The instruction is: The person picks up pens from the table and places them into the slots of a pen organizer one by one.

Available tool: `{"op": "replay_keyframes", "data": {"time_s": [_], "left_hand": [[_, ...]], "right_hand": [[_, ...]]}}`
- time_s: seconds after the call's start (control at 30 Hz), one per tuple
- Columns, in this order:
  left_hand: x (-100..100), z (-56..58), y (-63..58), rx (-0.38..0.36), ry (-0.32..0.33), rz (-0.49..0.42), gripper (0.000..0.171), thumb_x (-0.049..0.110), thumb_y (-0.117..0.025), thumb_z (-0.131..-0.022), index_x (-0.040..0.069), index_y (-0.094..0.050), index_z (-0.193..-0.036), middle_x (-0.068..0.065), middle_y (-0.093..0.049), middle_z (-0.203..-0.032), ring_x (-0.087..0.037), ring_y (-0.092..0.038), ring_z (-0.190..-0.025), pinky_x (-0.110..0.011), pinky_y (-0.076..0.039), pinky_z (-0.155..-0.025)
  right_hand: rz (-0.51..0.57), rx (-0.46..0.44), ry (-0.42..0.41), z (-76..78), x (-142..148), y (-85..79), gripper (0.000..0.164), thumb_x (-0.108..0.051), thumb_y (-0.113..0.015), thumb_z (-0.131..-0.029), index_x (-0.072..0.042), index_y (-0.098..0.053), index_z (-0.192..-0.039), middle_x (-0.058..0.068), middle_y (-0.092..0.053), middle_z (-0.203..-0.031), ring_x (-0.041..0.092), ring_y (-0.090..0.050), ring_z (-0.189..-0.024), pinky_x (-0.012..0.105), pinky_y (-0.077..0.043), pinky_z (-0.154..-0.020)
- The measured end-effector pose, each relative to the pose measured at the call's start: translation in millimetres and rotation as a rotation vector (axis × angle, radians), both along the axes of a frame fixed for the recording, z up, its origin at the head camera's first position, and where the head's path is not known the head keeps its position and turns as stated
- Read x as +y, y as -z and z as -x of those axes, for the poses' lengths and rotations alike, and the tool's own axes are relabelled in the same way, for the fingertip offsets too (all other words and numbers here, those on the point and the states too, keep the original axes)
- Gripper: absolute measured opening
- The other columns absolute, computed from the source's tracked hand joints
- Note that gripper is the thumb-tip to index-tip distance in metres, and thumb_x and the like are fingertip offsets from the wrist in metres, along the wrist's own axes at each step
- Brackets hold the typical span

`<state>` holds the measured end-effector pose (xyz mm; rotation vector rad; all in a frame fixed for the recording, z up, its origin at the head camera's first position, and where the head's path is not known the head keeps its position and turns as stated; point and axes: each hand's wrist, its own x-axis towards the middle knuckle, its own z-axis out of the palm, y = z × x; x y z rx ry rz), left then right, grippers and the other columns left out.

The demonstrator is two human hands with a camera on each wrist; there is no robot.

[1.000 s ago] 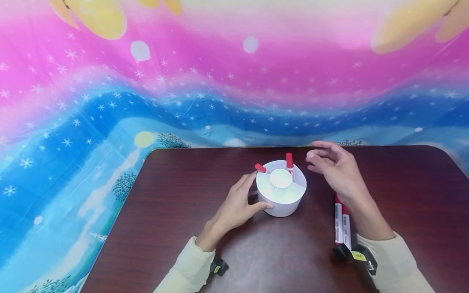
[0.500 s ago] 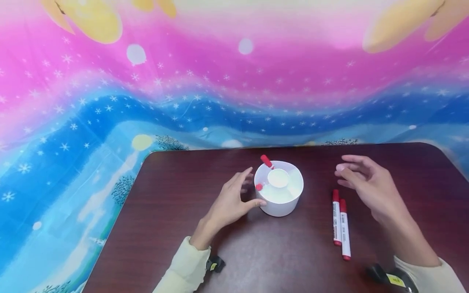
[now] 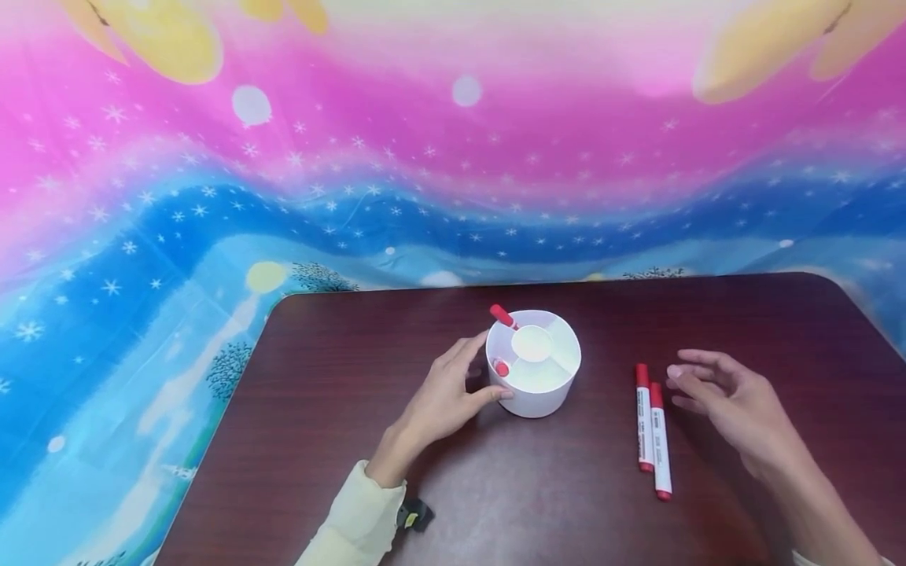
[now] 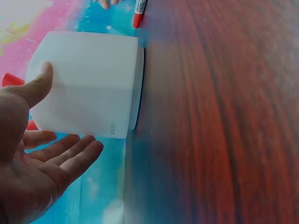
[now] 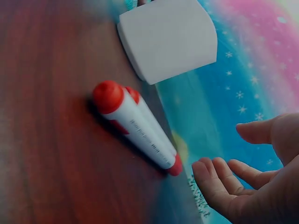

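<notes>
A round white pen organizer (image 3: 535, 402), divided into compartments around a central cup, stands upright on the table. Two red-capped markers lean in it, one red cap (image 3: 503, 316) rising past the back left rim and another marker (image 3: 501, 367) sitting lower at the left. My left hand (image 3: 440, 397) is at the organizer's left side, thumb against its front wall; in the left wrist view its fingers extend loosely beside the wall. Two red-and-white markers, the left one (image 3: 642, 428) and the right one (image 3: 661, 452), lie side by side on the table. Right of them hovers my right hand (image 3: 743, 413), holding nothing, fingers loosely bent.
The dark wooden table (image 3: 304, 440) has rounded back corners. Behind it hangs a pink and blue backdrop cloth (image 3: 396, 157) with snowflakes. A black wrist device (image 3: 414, 515) sits by my left sleeve.
The organizer has turned counterclockwise, carrying its markers from the back round to the left. My right hand has moved away from it, rightward and nearer, uncovering the two markers on the table.
</notes>
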<state>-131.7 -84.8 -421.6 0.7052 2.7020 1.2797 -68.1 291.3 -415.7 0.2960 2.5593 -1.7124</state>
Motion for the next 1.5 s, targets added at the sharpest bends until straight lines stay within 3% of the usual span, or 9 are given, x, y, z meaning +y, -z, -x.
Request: {"op": "replay_keyframes", "data": {"time_s": [0.2,0.47,0.63,0.73,0.9,1.1,1.17,1.33,1.5], "left_hand": [[2.5,0.3,0.7,-0.015,0.016,-0.026,0.091,0.031,-0.091,-0.089,0.02,-0.043,-0.165,-0.005,-0.063,-0.142,-0.026,-0.066,-0.129,-0.043,-0.06,-0.108],[3.3,0.7,0.1,0.002,0.023,-0.031,0.09,0.031,-0.09,-0.089,0.018,-0.043,-0.165,-0.006,-0.063,-0.142,-0.03,-0.066,-0.13,-0.045,-0.06,-0.107],[2.5,0.8,-0.1,0.0,0.012,-0.021,0.091,0.031,-0.09,-0.089,0.019,-0.043,-0.165,-0.005,-0.063,-0.143,-0.025,-0.067,-0.128,-0.042,-0.06,-0.107],[1.7,0.5,-0.4,-0.002,0.001,-0.006,0.092,0.032,-0.09,-0.089,0.021,-0.042,-0.166,-0.004,-0.063,-0.143,-0.022,-0.067,-0.128,-0.039,-0.06,-0.107],[0.5,0.3,-0.5,0.005,-0.006,0.006,0.093,0.034,-0.09,-0.089,0.021,-0.041,-0.167,-0.004,-0.063,-0.143,-0.022,-0.067,-0.128,-0.038,-0.06,-0.107],[0.2,0.7,-1.5,0.005,-0.011,0.008,0.092,0.033,-0.09,-0.089,0.022,-0.042,-0.166,-0.004,-0.063,-0.143,-0.021,-0.067,-0.128,-0.037,-0.06,-0.107],[0.3,0.4,-2.3,0.003,-0.013,0.012,0.092,0.033,-0.09,-0.089,0.021,-0.042,-0.166,-0.004,-0.062,-0.144,-0.021,-0.067,-0.128,-0.037,-0.06,-0.107],[0.6,-0.2,-2.5,0.003,-0.012,0.013,0.092,0.033,-0.09,-0.089,0.02,-0.042,-0.166,-0.005,-0.062,-0.144,-0.024,-0.067,-0.129,-0.039,-0.06,-0.107],[0.7,-0.8,-0.8,0.0,0.0,-0.001,0.091,0.031,-0.09,-0.089,0.019,-0.042,-0.166,-0.006,-0.063,-0.144,-0.026,-0.067,-0.13,-0.042,-0.06,-0.108]], "right_hand": [[-0.02,-0.079,-0.006,-11.7,5.0,12.4,0.066,-0.028,-0.068,-0.107,0.008,-0.04,-0.155,-0.028,-0.066,-0.101,-0.007,-0.073,-0.092,0.021,-0.064,-0.079],[-0.004,-0.116,-0.027,-18.5,10.1,23.4,0.073,-0.029,-0.07,-0.106,0.011,-0.037,-0.158,-0.026,-0.067,-0.104,-0.01,-0.071,-0.096,0.024,-0.065,-0.081],[0.049,-0.122,-0.034,-21.9,10.0,29.0,0.076,-0.024,-0.074,-0.104,0.012,-0.037,-0.159,-0.027,-0.069,-0.104,-0.009,-0.072,-0.098,0.025,-0.065,-0.083],[0.048,-0.155,-0.036,-21.9,6.9,28.5,0.081,-0.026,-0.078,-0.101,0.01,-0.036,-0.161,-0.014,-0.074,-0.115,-0.01,-0.071,-0.098,0.025,-0.065,-0.083],[-0.112,-0.177,-0.038,-20.5,-2.3,24.4,0.083,-0.032,-0.083,-0.096,0.008,-0.044,-0.158,0.026,-0.069,-0.138,-0.016,-0.067,-0.092,0.018,-0.063,-0.078],[-0.336,-0.142,-0.053,-16.6,-8.3,21.3,0.08,-0.036,-0.091,-0.088,0.006,-0.057,-0.147,0.023,-0.077,-0.125,-0.013,-0.069,-0.083,0.009,-0.046,-0.071],[-0.307,-0.146,-0.059,-15.7,-7.8,21.7,0.079,-0.031,-0.091,-0.088,0.008,-0.056,-0.147,0.024,-0.076,-0.126,-0.012,-0.069,-0.084,0.011,-0.051,-0.071],[-0.102,-0.171,-0.079,-15.3,-0.1,24.2,0.079,-0.013,-0.083,-0.094,0.014,-0.041,-0.155,0.033,-0.066,-0.138,-0.008,-0.071,-0.092,0.02,-0.063,-0.078],[0.012,-0.195,-0.082,-15.8,8.9,24.6,0.079,-0.008,-0.076,-0.1,0.015,-0.031,-0.16,0.023,-0.07,-0.135,-0.006,-0.07,-0.096,0.024,-0.065,-0.083]]}}
